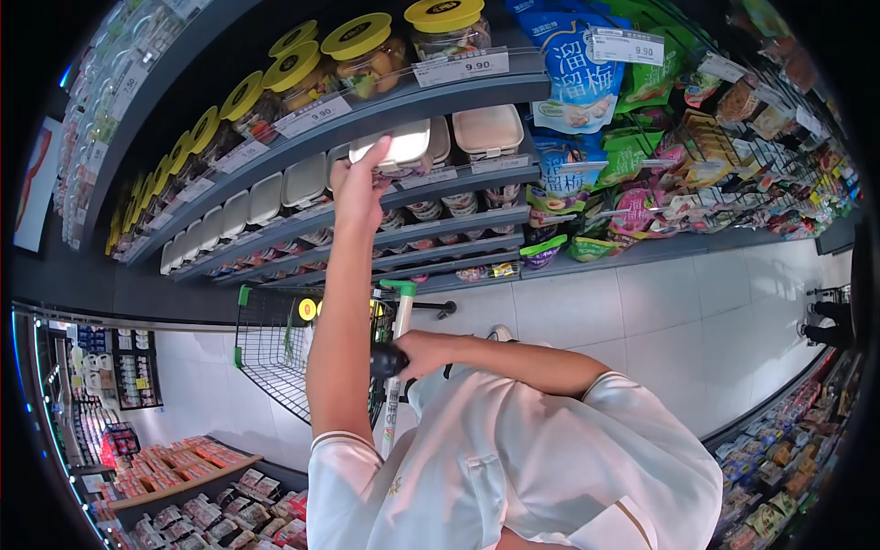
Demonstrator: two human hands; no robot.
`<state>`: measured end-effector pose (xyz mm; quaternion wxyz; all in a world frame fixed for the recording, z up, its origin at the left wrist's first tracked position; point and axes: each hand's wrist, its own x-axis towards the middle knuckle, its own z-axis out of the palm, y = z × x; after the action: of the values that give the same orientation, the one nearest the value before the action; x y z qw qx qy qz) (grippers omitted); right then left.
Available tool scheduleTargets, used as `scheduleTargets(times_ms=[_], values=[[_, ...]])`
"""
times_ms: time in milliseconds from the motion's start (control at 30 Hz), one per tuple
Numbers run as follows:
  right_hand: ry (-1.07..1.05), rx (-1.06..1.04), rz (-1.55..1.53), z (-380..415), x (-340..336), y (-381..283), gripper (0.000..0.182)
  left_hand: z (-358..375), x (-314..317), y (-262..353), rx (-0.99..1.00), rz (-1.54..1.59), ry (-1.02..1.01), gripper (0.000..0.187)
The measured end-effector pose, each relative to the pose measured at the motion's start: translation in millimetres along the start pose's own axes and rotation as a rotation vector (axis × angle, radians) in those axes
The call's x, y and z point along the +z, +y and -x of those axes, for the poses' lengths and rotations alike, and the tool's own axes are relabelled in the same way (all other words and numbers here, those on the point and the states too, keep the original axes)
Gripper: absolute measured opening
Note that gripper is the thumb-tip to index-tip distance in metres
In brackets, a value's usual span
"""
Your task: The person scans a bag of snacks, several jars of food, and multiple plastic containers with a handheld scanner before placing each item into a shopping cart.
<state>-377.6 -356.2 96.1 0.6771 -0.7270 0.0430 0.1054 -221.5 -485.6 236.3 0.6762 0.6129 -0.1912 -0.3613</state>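
Observation:
My left hand (362, 179) reaches up to the shelf and grips a white-lidded container (403, 147), thumb on the lid and fingers at its side. Similar containers stand in a row beside it, one (488, 131) to the right. My right hand (422, 355) is closed at the white handle (391, 412) of a shopping cart (275, 344), against a black rounded part (388, 360). Its fingertips are partly hidden. Yellow-lidded jars lie in the cart.
Yellow-lidded jars (362, 55) fill the shelf above. Blue snack bags (577, 78) and green ones hang at the right. Packaged goods (220, 513) are displayed at the lower left. A person's dark-clothed legs (832, 321) stand at the far right.

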Motion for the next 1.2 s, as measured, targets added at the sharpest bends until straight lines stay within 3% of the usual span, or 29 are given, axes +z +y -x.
scheduleTargets(times_ms=[133,267,333,400,533,733,900,1067,1200], values=[[0.156,-0.039,-0.011,37,-29,10,0.038,28,-38,-7,0.025,0.133,-0.06,0.047],[0.353,-0.167,-0.034,93,-49,11,0.056,78,-80,-21,0.043,0.325,-0.105,0.054],[0.384,-0.131,-0.192,122,-55,-5,0.057,98,-116,-42,-0.091,0.502,-0.15,0.06],[0.418,-0.186,-0.083,144,-63,-12,0.055,126,-141,-58,-0.196,0.591,-0.072,0.065],[0.34,-0.294,0.276,161,-80,-69,0.044,162,-189,-100,-0.237,0.75,-0.142,0.072],[0.175,-0.305,0.609,141,-82,-98,0.04,187,-236,-133,-0.417,0.799,-0.366,0.069],[0.061,-0.254,0.636,115,-81,-98,0.042,208,-251,-125,-0.5,0.776,-0.185,0.069],[0.222,-0.217,0.375,75,-56,-73,0.043,223,-298,-147,-0.246,0.732,0.17,0.07],[0.267,-0.147,0.16,33,-24,-46,0.043,222,-361,-165,0.019,0.706,0.41,0.06]])
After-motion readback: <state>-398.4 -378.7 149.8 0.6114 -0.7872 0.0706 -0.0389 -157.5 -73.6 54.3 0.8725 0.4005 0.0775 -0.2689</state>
